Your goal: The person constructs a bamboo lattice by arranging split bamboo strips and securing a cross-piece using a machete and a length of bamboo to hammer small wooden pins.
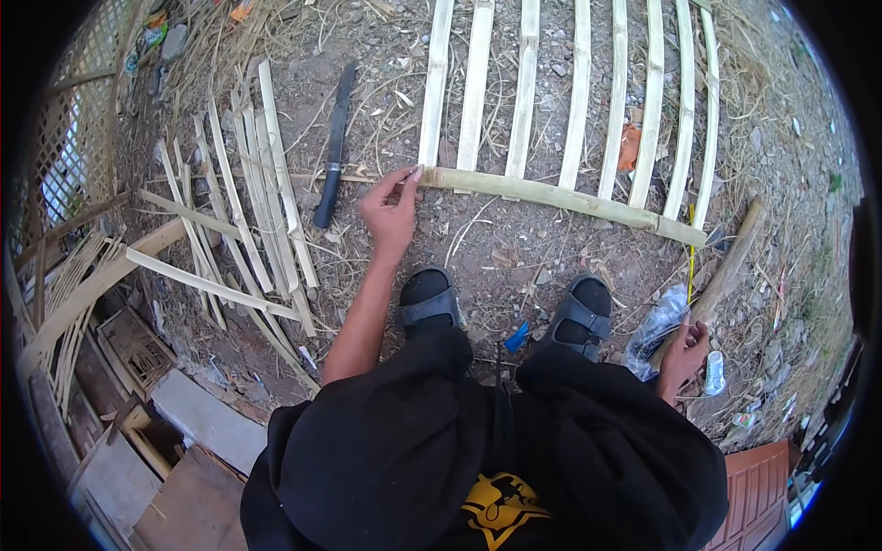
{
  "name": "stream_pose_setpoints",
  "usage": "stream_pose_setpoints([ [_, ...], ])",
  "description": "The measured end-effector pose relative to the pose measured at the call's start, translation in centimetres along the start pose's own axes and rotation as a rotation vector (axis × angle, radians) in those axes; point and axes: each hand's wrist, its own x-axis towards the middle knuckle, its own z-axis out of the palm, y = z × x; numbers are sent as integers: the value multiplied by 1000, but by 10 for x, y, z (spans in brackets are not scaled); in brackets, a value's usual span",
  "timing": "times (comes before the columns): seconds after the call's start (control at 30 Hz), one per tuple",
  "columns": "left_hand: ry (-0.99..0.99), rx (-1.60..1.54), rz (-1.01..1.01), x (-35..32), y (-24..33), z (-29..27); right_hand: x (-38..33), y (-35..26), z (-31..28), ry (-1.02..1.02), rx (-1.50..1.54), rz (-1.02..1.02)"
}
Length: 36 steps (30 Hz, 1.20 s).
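Several pale split-bamboo slats [574, 101] lie side by side on the ground ahead of me. Across their near ends runs a bamboo crosspiece [570, 199], its right end lower in view than its left. My left hand [390, 213] pinches the crosspiece's left end between thumb and fingers. Off to the right, my right hand [683, 360] is closed at the lower end of a thin yellow measuring tape [692, 262], which stretches up to the crosspiece's right end. The palm side and any tape case are hidden.
A dark-bladed machete [336, 138] lies left of the slats, near a pile of loose bamboo strips [262, 184]. Beside my right hand are a clear plastic bag [657, 326], a wooden pole [730, 257] and a small plastic cup [715, 374]. Boards [207, 418] lie lower left.
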Motion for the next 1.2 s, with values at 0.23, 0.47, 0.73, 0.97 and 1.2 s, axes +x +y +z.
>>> stream_pose_setpoints([
  [0.23, -2, 3, 90, -3, -6, -2, -13, -8, 7, 151, -238, -143],
  [0.47, -25, 61, 182, -9, -15, -10, -9, 5, 8, 134, -213, -164],
  [0.73, -12, 24, 208, -15, -23, -7, -11, 7, 9, 134, -249, -212],
  [0.97, 2, -95, 123, -14, -28, -5, -11, 12, 10, 162, -261, -255],
  [1.2, -24, -107, 104, -13, -31, -6, -10, 13, 11, 168, -266, -278],
])
